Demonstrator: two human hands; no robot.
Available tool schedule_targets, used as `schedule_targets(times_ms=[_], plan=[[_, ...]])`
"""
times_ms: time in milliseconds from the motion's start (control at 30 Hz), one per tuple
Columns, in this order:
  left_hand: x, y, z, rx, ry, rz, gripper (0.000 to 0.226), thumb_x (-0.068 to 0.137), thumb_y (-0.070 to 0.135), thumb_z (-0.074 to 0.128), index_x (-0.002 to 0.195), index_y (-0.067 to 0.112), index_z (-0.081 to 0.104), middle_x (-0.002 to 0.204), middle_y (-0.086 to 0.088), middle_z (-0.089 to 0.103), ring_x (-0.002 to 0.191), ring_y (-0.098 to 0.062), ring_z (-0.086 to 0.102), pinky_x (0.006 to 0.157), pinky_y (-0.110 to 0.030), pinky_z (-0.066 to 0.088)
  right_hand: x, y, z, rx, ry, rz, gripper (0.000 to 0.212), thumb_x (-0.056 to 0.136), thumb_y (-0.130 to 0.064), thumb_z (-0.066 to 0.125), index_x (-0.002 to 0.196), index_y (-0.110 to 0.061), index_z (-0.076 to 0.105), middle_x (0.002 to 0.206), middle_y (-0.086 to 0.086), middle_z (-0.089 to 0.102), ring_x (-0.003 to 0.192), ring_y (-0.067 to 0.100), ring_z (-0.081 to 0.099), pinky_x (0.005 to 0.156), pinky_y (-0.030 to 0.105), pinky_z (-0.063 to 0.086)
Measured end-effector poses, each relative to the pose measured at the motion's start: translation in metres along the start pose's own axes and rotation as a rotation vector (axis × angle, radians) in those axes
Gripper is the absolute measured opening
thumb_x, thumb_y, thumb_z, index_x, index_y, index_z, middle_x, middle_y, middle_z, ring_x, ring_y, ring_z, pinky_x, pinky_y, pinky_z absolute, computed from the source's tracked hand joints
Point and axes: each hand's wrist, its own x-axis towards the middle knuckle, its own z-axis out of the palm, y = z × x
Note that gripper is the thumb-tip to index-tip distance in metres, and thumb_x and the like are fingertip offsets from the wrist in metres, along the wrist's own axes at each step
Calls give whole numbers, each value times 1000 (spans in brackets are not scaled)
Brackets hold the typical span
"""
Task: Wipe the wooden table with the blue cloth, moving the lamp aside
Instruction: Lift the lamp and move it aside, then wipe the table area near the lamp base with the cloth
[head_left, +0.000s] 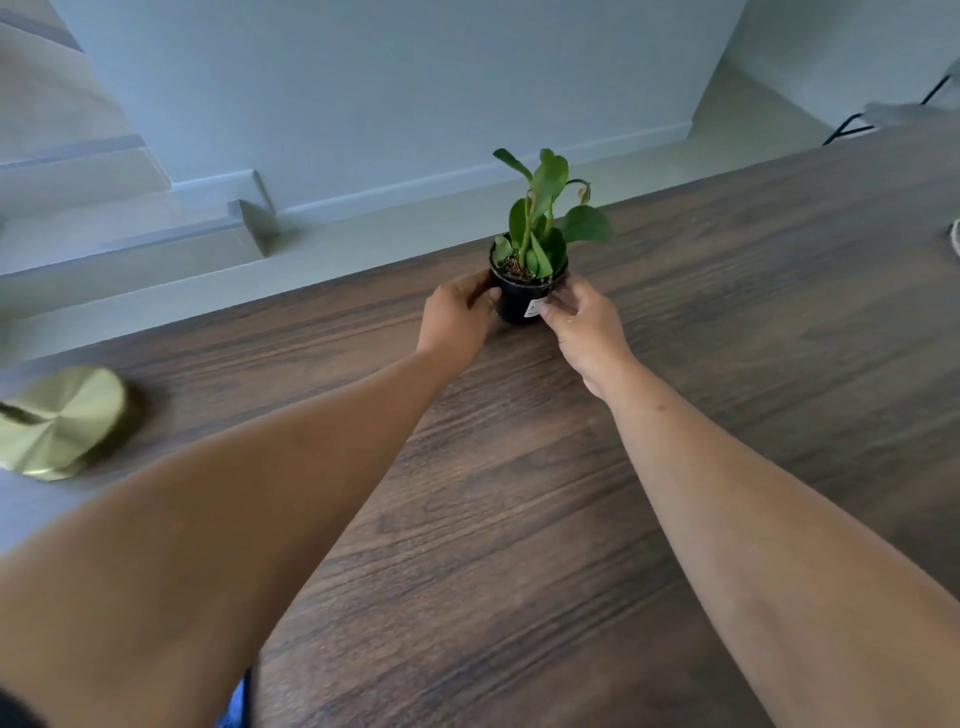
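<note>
Both hands are wrapped round the little black pot (519, 304), left hand (457, 325) on one side, right hand (584, 332) on the other, fingers closed against the plastic. Whether it's lifted or resting on the table (519, 519) I honestly can't tell.

Risk-wise: the plant (543, 218) is tall and leafy over a small base, so any tilt probably dumps soil on the wood. Thin pot too, squeeze hard and I'd guess it buckles. It's also sitting near the far edge, with floor right behind it, so a push away from the body could send it off.

Room: loads of bare wood toward the person and off to the right. The lamp (62, 421), brass base only in view, is well off to the left near that end. Blue cloth? Only a blue scrap low by the left arm, can't say that's it.
</note>
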Motion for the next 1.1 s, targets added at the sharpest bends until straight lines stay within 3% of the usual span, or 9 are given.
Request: schedule_targets(times_ms=[100, 200, 300, 433, 533, 633, 733, 867, 1100], plan=[[-4, 0, -8, 19, -18, -53, 42, 100, 27, 55, 141, 15, 53, 137, 2, 60, 121, -9, 56, 102, -25, 44, -13, 6, 3, -15, 11, 33, 50, 96, 2, 56, 143, -10, 49, 136, 2, 59, 123, 9, 56, 102, 19, 44], [-15, 1, -25, 90, -44, -99, 46, 102, 31, 51, 145, 17, 48, 124, 6, 61, 95, -2, 58, 74, -10, 44, -32, 9, 10, -16, 60, 78, 52, 95, 12, 48, 143, -6, 48, 135, 8, 60, 119, 11, 60, 92, 13, 48], [-33, -3, -48, 146, -58, -94, 42, 103, 25, 48, 145, 17, 47, 139, 0, 56, 107, -7, 58, 78, -12, 41, -51, 7, 23, 5, 83, 108, 48, 95, 14, 47, 140, -2, 51, 129, 11, 64, 113, 12, 64, 92, 15, 50], [-70, -18, -95, 240, -40, -101, 40, 102, 16, 44, 142, 18, 50, 143, -5, 53, 76, -11, 61, 71, -27, 52, -81, -4, 53, -6, 35, 93, 45, 95, 12, 47, 137, -1, 54, 125, 10, 66, 111, 12, 65, 99, 24, 50], [-108, -33, -136, 287, -5, -120, 41, 101, 15, 43, 142, 17, 51, 143, -5, 53, 73, -18, 64, 60, -20, 48, -112, -16, 79, -31, -15, 72, 45, 94, 12, 45, 137, -1, 54, 124, 10, 66, 110, 12, 65, 94, 19, 51], [-156, -51, -176, 323, 74, -137, 40, 98, 13, 48, 137, 13, 57, 135, -10, 60, 113, -21, 62, 81, -13, 39, -152, -31, 109, -57, -53, 49, 46, 94, 12, 42, 136, -1, 55, 124, 10, 65, 109, 13, 65, 83, 9, 50], [-213, -70, -213, 346, 125, -144, 39, 96, 12, 50, 133, 11, 60, 132, -10, 63, 117, -23, 61, 82, -14, 36, -198, -41, 144, -113, -109, 4, 45, 94, 11, 40, 134, -1, 56, 123, 10, 64, 109, 15, 65, 78, 5, 48], [-283, -105, -259, 485, 124, -77, 38, 95, 8, 50, 132, 8, 60, 137, -11, 59, 123, -28, 57, 98, -26, 40, -257, -46, 194, -310, -198, -140, 42, 93, 2, 48, 132, -5, 60, 129, 11, 65, 119, 20, 62, 102, 26, 46], [-362, -159, -285, 810, -10, -11, 55, 105, 35, 35, 155, 13, 26, 164, -1, 14, 152, -16, 9, 122, -33, 1, -349, -23, 256, -871, -342, -415, 60, 101, -35, 48, 150, -2, 36, 160, 14, 30, 149, 27, 22, 122, 35, 14]])
